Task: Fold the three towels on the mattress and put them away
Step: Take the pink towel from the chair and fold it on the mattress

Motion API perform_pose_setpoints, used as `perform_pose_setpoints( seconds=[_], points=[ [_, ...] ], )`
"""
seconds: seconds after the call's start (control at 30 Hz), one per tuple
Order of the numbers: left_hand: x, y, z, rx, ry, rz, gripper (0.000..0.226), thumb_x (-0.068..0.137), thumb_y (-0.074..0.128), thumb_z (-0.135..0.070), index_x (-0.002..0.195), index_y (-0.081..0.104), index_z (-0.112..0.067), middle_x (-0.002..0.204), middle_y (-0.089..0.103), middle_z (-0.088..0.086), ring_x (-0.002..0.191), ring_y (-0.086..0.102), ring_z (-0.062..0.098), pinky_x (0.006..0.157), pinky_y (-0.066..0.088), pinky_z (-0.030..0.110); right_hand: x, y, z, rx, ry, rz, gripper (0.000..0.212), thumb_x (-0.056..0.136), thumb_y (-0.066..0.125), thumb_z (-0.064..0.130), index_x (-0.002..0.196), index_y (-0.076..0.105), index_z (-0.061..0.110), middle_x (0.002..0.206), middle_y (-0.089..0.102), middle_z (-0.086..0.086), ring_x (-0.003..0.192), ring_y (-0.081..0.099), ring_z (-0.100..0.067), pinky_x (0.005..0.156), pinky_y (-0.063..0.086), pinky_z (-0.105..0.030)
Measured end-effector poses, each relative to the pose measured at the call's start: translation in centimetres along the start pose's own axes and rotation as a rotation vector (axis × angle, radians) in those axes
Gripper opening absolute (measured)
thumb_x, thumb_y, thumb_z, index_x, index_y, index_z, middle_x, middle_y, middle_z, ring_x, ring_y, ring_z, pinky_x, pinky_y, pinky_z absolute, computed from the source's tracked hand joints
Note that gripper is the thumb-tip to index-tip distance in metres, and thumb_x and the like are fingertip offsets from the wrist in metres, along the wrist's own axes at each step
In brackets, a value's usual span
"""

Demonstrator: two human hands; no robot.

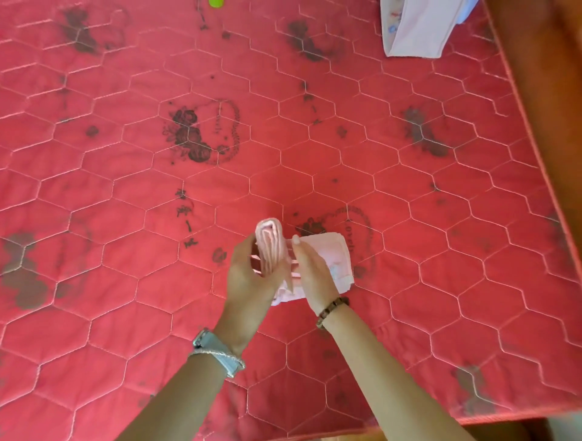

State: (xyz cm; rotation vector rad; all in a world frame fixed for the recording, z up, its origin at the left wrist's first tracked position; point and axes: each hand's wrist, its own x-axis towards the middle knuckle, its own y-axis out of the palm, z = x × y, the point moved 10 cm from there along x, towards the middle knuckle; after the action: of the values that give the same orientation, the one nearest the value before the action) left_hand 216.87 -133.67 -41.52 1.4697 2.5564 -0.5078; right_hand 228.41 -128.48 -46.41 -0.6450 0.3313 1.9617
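Observation:
A small pink towel [330, 251] lies partly folded on the red quilted mattress [157, 204], near its front middle. My left hand [248, 270] grips the towel's left part and lifts it upright as a thick fold. My right hand [310, 267] lies over the flat right part of the towel with its fingers stretched out, pressing it down. More pale pink and white cloth [419, 28] lies at the mattress's far right corner, cut off by the frame's top edge.
The mattress's right edge [535, 151] runs beside a brown wooden surface [551, 78]. Its front edge shows at the bottom right. A small green object [216, 3] peeks in at the top edge.

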Motion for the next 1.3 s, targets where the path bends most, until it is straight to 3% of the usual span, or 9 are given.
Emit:
perform_pose_setpoints(
  seconds=[0.1, 0.2, 0.4, 0.53, 0.67, 0.8, 0.87, 1.03, 1.3],
  points=[
    [-0.6, 4.4, -0.9, 0.027, 0.033, 0.11, 0.058, 0.078, 0.075, -0.016, 0.131, 0.053, -0.027, 0.104, 0.058, -0.006, 0.088, 0.06, 0.008, 0.075, 0.052, 0.023, -1.1, -3.2, 1.4, 0.029, -0.021, -0.024, 0.04, 0.089, 0.058, 0.051, 0.093, 0.067, 0.013, 0.067, 0.061, 0.012, 0.064, 0.059, -0.003, 0.065, 0.047, -0.02],
    [-1.4, 8.8, -0.1, 0.051, -0.044, 0.31, 0.084, 0.076, 0.069, -0.023, 0.151, 0.03, -0.026, 0.112, 0.05, -0.002, 0.099, 0.057, 0.013, 0.084, 0.052, 0.023, -1.3, -6.9, 1.4, -0.034, -0.028, -0.068, 0.014, 0.089, 0.067, 0.031, 0.097, 0.068, 0.02, 0.078, 0.07, 0.004, 0.074, 0.068, -0.008, 0.064, 0.052, -0.027],
    [-0.8, 9.7, 0.1, 0.4, 0.247, 0.245, 0.051, 0.084, 0.042, -0.01, 0.133, 0.057, -0.003, 0.128, 0.051, 0.005, 0.12, 0.047, 0.021, 0.104, 0.033, 0.02, 0.2, -12.7, -1.4, -0.178, 0.004, -0.267, 0.017, 0.092, 0.063, 0.024, 0.096, 0.06, 0.007, 0.077, 0.053, 0.002, 0.068, 0.048, -0.012, 0.054, 0.037, -0.014],
    [0.2, 10.2, 2.2, 0.687, 0.469, 0.239, 0.054, 0.095, 0.044, -0.013, 0.149, 0.04, -0.011, 0.157, 0.033, 0.012, 0.147, 0.026, 0.026, 0.121, 0.019, 0.04, 2.2, -13.9, -3.4, -0.297, 0.059, -0.304, 0.031, 0.094, 0.059, 0.026, 0.119, 0.052, 0.01, 0.099, 0.056, 0.002, 0.093, 0.056, -0.02, 0.062, 0.038, -0.021],
    [0.3, 11.7, 5.4, 1.014, 0.564, 0.338, 0.06, 0.103, 0.032, -0.04, 0.157, 0.02, -0.019, 0.166, 0.01, 0.005, 0.153, 0.005, 0.02, 0.124, 0.008, 0.048, 3.0, -14.4, -4.3, -0.486, 0.034, -0.434, 0.059, 0.094, 0.058, 0.022, 0.145, 0.032, 0.008, 0.141, 0.041, -0.011, 0.125, 0.046, -0.024, 0.097, 0.038, -0.027],
    [0.9, 12.2, 7.3, 1.107, 0.552, 0.331, 0.066, 0.101, 0.036, -0.046, 0.158, 0.017, -0.018, 0.165, 0.011, 0.007, 0.153, 0.008, 0.022, 0.123, 0.011, 0.049, 2.4, -11.8, -1.4, -0.862, -0.265, -0.509, 0.056, 0.097, 0.046, 0.013, 0.15, 0.028, 0.015, 0.157, 0.029, -0.002, 0.144, 0.026, -0.018, 0.119, 0.022, -0.034],
    [1.0, 12.2, 7.9, 1.126, 0.555, 0.328, 0.067, 0.101, 0.034, -0.046, 0.158, 0.014, -0.016, 0.165, 0.013, 0.008, 0.153, 0.009, 0.023, 0.123, 0.013, 0.049, 2.2, -8.6, -1.8, -1.096, -0.425, -0.393, 0.054, 0.1, 0.038, 0.017, 0.152, 0.025, 0.018, 0.16, 0.021, 0.002, 0.149, 0.014, -0.016, 0.122, 0.012, -0.036],
    [1.4, 12.3, 9.0, 1.186, 0.583, 0.386, 0.067, 0.103, 0.027, -0.048, 0.158, 0.011, -0.013, 0.165, 0.013, 0.007, 0.153, 0.005, 0.02, 0.124, 0.011, 0.048, 3.7, -8.0, -5.5, -1.14, -0.315, -0.252, 0.057, 0.102, 0.024, 0.036, 0.153, 0.001, 0.028, 0.163, -0.004, 0.007, 0.149, -0.013, -0.012, 0.122, -0.004, -0.036],
    [2.4, 10.9, 6.8, 0.985, 0.52, 0.309, 0.064, 0.103, 0.034, -0.043, 0.156, 0.019, -0.011, 0.165, 0.013, 0.004, 0.153, 0.006, 0.017, 0.125, 0.008, 0.042, 3.7, -8.9, -4.9, -1.018, -0.288, -0.247, 0.057, 0.103, 0.026, 0.036, 0.155, 0.004, 0.027, 0.162, -0.006, 0.008, 0.148, -0.013, -0.008, 0.122, -0.004, -0.032]
  ],
)
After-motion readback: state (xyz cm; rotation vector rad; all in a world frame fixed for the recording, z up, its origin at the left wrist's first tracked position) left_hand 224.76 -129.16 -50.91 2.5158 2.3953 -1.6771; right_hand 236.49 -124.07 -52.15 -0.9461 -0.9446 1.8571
